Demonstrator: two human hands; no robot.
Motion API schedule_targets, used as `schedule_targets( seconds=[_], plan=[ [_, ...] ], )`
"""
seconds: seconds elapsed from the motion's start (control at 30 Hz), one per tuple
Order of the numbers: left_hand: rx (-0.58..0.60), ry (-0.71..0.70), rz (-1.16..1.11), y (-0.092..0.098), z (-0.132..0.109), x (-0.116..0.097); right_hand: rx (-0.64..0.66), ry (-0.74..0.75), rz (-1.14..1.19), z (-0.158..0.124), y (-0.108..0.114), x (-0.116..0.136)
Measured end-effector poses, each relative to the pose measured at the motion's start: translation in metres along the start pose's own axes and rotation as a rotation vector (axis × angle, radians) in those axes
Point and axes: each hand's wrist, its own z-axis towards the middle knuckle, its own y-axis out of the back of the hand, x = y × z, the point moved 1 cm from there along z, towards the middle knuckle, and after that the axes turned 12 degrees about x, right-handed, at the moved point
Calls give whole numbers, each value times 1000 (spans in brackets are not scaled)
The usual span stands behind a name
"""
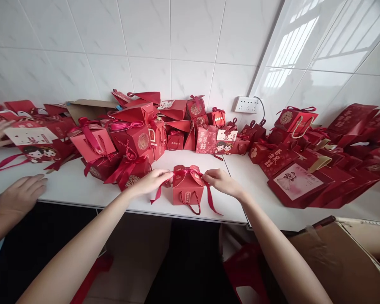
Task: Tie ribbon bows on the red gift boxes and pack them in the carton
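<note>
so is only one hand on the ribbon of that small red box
No, both the left hand and the right hand pinch the ribbon atop the small red box.

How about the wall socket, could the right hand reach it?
Probably yes: gift boxes stand in front of the wall socket, but they are low, so the right hand, now pinching ribbon, could pass over them.

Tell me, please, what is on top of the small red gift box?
A red ribbon crosses the closed flaps of the gift box; left hand and right hand pinch it. Contents are covered.
</note>
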Motion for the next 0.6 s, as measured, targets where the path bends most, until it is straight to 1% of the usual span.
schedule_targets(
  seconds=[0.13,0.23,0.33,0.43,0.6],
  plan=[
    [85,-3,-155,-2,3,7,-25,-12,0,-4,-1,-1],
    [133,3,-254,-4,4,9,-32,30,64,-5,-2,-3],
    [154,-2,-357,-4,3,7,-77,82,-8,-6,-1,-2],
    [178,-22,-424,-3,4,3,-97,75,-124,-7,1,3],
    [182,-24,-479,-2,9,6,-56,43,-40,-1,2,10]
  ],
)
